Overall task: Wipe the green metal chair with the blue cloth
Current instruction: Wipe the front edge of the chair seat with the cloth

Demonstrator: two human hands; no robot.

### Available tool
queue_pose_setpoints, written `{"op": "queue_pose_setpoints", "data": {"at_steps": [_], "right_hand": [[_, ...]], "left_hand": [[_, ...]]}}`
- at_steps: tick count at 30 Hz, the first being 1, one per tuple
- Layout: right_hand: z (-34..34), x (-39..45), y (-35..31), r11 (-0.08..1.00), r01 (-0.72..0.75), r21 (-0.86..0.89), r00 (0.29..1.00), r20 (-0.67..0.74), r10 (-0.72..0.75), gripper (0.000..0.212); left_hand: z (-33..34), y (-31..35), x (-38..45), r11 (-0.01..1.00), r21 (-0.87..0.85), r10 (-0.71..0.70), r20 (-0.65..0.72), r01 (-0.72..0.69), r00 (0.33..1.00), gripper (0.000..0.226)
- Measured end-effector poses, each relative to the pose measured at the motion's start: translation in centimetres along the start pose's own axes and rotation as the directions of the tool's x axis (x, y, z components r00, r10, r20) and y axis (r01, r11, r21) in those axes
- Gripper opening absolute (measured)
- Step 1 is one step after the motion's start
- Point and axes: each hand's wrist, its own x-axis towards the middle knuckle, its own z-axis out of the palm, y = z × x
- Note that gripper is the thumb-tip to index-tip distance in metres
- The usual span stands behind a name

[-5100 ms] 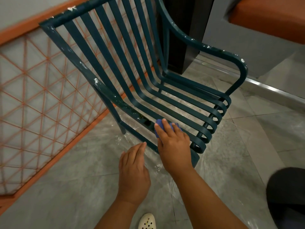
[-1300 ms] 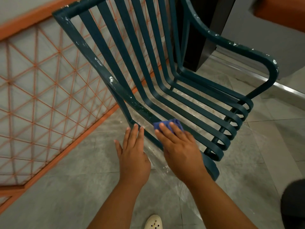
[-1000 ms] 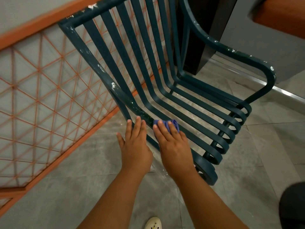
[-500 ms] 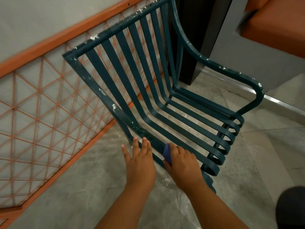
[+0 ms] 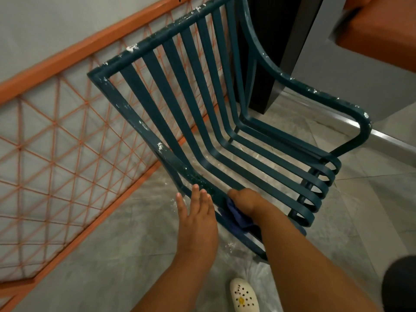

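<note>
**Wiping the near side rail, most of the chair still speckled**

Far to the left of your fingers runs the orange lattice railing (image 5: 51,149) against the grey wall. Your left hand (image 5: 198,217) comes next: its fingers (image 5: 195,192) are straight and slightly spread, holding nothing, with the tips at the near side rail of the green chair (image 5: 225,122); whether they actually press on it is hard to tell. Just right of it, your right hand (image 5: 245,201) is curled around the blue cloth (image 5: 236,216), gripping it against the same rail, close to where the seat slats begin. Only a crumpled part of the cloth shows below your knuckles; the rest is hidden in your grip.

By the look of it, you are early or midway. White flecks still sit above your fingers along the left upright, across the top bar and, farther right, on the curved armrest. The slats look darker and cleaner, though that is a judgement only.

The rail under your right palm is covered, so its state cannot be read. The chair legs are mostly hidden. Below your forearms a white shoe (image 5: 244,296) stands on the grey tiled floor (image 5: 112,255), and a dark shape at the right edge is cut off.
</note>
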Motion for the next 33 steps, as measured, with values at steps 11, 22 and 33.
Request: {"op": "queue_pose_setpoints", "data": {"at_steps": [11, 22, 33], "right_hand": [[4.7, -1.6, -0.3, 0.805, 0.588, -0.081, 0.715, -0.413, -0.564, 0.049], [6.1, 1.0, -0.6, 0.610, 0.464, -0.643, 0.690, -0.170, -0.704, 0.068], [7.2, 0.5, 1.1, 0.324, 0.475, -0.818, 0.523, -0.034, -0.852, 0.075]], "left_hand": [[4.3, -1.0, -0.5, 0.894, -0.421, -0.242, -0.169, 0.152, 0.956, 0.092], [3.8, -2.8, 0.8, 0.812, -0.458, -0.421, -0.028, 0.363, 0.907, 0.081], [3.2, -3.1, 1.7, 0.800, -0.488, -0.403, -0.007, 0.349, 0.915, 0.078]]}}
